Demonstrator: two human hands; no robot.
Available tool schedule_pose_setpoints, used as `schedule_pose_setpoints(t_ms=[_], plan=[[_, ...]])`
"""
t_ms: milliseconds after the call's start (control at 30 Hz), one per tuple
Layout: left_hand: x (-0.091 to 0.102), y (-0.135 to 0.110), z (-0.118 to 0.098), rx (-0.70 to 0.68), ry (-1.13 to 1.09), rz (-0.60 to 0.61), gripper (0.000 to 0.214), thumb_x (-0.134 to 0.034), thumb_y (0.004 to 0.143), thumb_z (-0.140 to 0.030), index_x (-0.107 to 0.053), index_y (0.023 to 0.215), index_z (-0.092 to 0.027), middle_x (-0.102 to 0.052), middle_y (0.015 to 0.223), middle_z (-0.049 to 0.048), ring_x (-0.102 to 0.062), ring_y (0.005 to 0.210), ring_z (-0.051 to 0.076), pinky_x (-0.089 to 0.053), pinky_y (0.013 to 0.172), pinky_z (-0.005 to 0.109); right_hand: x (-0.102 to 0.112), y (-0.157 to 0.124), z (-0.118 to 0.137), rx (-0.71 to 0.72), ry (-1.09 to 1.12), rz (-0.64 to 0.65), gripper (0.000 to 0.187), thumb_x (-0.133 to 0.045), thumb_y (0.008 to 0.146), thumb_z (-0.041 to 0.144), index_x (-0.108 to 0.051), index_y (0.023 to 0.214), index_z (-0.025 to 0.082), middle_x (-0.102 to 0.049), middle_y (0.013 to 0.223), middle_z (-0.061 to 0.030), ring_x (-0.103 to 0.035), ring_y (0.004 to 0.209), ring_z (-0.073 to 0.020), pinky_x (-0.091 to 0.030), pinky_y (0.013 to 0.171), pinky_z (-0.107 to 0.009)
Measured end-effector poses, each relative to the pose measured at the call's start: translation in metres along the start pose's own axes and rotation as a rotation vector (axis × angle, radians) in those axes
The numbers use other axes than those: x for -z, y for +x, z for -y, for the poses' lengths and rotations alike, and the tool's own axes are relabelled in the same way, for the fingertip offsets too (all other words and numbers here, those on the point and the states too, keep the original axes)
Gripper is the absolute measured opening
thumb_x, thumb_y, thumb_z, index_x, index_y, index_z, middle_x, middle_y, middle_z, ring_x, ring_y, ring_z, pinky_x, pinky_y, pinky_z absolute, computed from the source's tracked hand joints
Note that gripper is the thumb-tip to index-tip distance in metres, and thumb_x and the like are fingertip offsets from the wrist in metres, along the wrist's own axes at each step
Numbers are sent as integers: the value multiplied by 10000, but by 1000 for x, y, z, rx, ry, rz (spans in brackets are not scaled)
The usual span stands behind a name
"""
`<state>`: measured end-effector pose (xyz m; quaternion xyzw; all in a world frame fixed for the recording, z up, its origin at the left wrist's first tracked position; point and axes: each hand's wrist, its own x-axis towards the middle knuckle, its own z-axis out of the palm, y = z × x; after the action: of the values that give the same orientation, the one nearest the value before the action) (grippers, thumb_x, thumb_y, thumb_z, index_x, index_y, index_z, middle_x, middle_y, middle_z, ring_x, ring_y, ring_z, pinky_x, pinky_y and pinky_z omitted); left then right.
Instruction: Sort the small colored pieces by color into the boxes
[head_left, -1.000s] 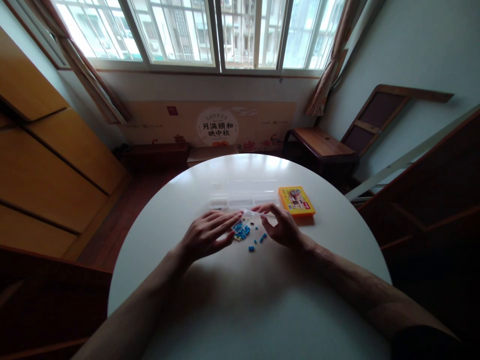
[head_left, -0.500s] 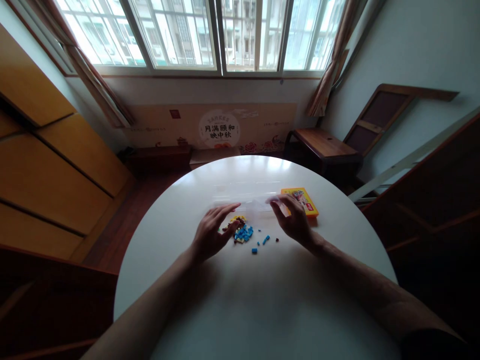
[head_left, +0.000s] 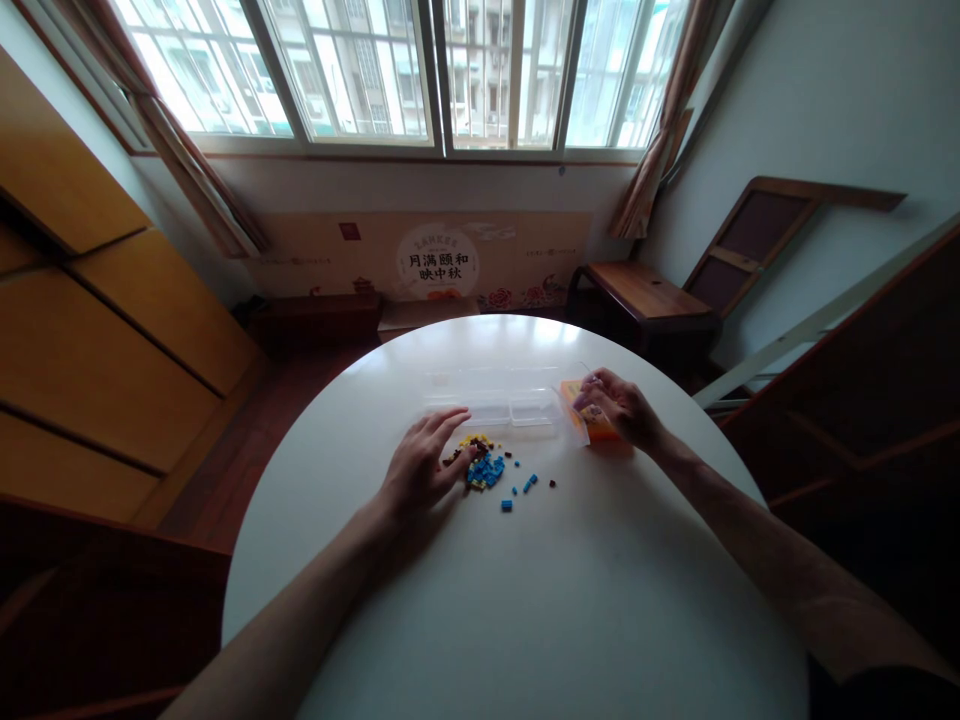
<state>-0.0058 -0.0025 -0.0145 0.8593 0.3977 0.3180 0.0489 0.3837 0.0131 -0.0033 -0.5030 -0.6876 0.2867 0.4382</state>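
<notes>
My left hand (head_left: 426, 462) rests beside a small pile of toy building bricks (head_left: 486, 470), blue, yellow and brown. Its fingers are spread, the thumb along the pile's edge. Over at the right, my right hand (head_left: 616, 405) pinches a clear plastic piece (head_left: 576, 425), whose exact kind I cannot make out. That piece hangs tilted in front of an orange-yellow box (head_left: 600, 425), which it and the hand partly cover. A clear plastic tray (head_left: 491, 408) with compartments lies behind the pile. Several loose bricks, among them a blue one (head_left: 507, 506), are scattered right of the pile.
Everything lies on a round white table (head_left: 517, 610). Beyond its far edge stand a wooden stool (head_left: 649, 290) and a low printed panel (head_left: 322, 240) under the window. Wooden cabinets (head_left: 135, 370) are on the left.
My right hand has moved right with the clear plastic piece, from above the tray to the orange-yellow box. The tray now shows more fully. My left hand has barely moved.
</notes>
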Motion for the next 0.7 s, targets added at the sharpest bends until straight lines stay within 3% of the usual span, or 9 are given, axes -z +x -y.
schedule_pose_setpoints(t_ms=[267, 467, 600, 700], plan=[[0, -1, 0, 22, -1, 26, 445, -639, 1078, -444, -631, 1483, -261, -671, 1536, 105, -647, 1403, 324, -549, 1190, 542, 10, -12, -6, 66, -134, -42, 300, -522, 1122, 514, -640, 1023, 256, -854, 959, -45, -791, 795, -236, -587, 746, -339], [2, 0, -1, 43, 35, 35, 446, -635, 1070, -446, -642, 1471, -251, -662, 1554, 105, -636, 1416, 331, -530, 1194, 549, 35, -19, -26, 67, -204, -144, 305, -543, 1112, 532, -648, 1004, 267, -860, 934, -42, -814, 894, -270, -605, 841, -367], [3, 0, -2, 99, 88, 8, 404, -624, 1066, -433, -678, 1431, -269, -681, 1533, 90, -651, 1391, 340, -527, 1173, 564, 53, -18, -34, 85, -283, -107, 297, -531, 1118, 507, -675, 1016, 269, -858, 1007, -50, -806, 960, -279, -605, 872, -378], [3, 0, -1, 137, 99, -14, 393, -622, 1061, -433, -697, 1410, -269, -699, 1506, 89, -666, 1364, 339, -533, 1164, 558, 60, -8, -32, 171, -478, -34, 306, -518, 1121, 455, -727, 1009, 262, -836, 1064, -71, -779, 962, -279, -589, 893, -389]])
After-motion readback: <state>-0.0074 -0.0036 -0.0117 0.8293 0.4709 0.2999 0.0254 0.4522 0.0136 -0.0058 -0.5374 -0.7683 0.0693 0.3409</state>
